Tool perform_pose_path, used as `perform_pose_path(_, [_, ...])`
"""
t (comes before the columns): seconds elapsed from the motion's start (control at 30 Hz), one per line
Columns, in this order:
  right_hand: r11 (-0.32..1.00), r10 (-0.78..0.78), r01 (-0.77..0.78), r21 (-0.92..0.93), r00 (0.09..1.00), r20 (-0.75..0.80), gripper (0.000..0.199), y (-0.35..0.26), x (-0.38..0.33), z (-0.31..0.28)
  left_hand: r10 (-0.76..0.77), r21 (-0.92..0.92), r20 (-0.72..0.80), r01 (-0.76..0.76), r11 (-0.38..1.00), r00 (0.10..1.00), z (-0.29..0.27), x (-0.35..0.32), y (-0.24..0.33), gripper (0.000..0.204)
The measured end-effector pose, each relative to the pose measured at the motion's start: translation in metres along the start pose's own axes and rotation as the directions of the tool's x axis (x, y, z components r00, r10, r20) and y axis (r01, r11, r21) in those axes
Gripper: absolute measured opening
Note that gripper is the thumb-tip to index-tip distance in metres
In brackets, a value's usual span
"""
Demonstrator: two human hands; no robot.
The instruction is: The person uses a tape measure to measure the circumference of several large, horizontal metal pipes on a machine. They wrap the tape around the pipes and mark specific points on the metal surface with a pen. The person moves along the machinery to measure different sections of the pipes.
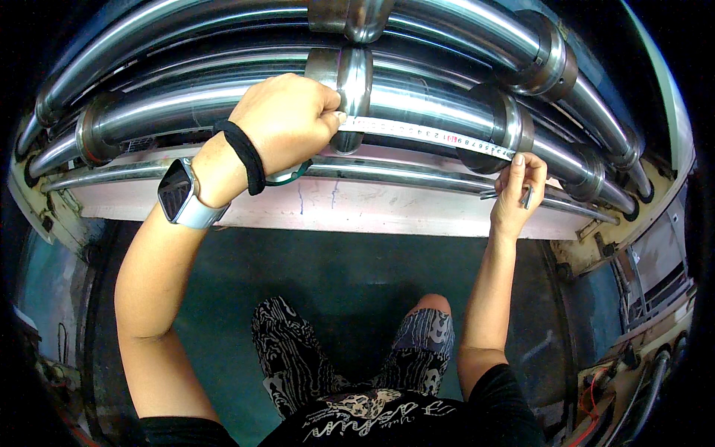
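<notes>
A white measuring tape (424,133) stretches along the front of a shiny metal shaft (428,103). My left hand (287,112) is closed, pinching the tape between thumb and fingers beside a polished ring (356,93) on the shaft. Farther right, my right hand (516,190) pinches the other stretch of tape at the lower edge of a second collar (515,127). Thin grey metal ends, like those of a hex key (528,197), stick out from the curled fingers of that hand. A watch and dark bands circle my left wrist.
More parallel shafts with collars (551,63) lie behind. A thin bar (417,175) and a pale beam (253,205) run below the tape. Machine side frames stand left and right, with red wires (592,395) at lower right. My legs are below, over the dark green floor (357,268).
</notes>
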State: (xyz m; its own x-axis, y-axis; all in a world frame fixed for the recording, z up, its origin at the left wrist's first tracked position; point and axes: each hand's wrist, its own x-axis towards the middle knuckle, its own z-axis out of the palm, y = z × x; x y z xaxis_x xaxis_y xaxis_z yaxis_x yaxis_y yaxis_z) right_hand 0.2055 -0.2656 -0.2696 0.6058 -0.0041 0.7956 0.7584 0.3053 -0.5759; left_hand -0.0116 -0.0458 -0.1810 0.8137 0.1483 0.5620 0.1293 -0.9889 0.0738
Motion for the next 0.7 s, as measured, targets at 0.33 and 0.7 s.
perform_pose_path(0.33, [0.987,0.001,0.012,-0.160,0.996,0.085,0.014,-0.001,-0.004,-0.010,0.148,-0.022,-0.138,-0.152,0.988,0.979,0.014,-0.014,-0.004,0.024])
perform_pose_path(0.7, [0.483,0.832,0.265,-0.835,0.160,0.532,0.024,0.106,-0.123,-0.098,0.142,-0.031,0.105,-0.140,0.990,0.984,0.096,-0.075,-0.016,0.036])
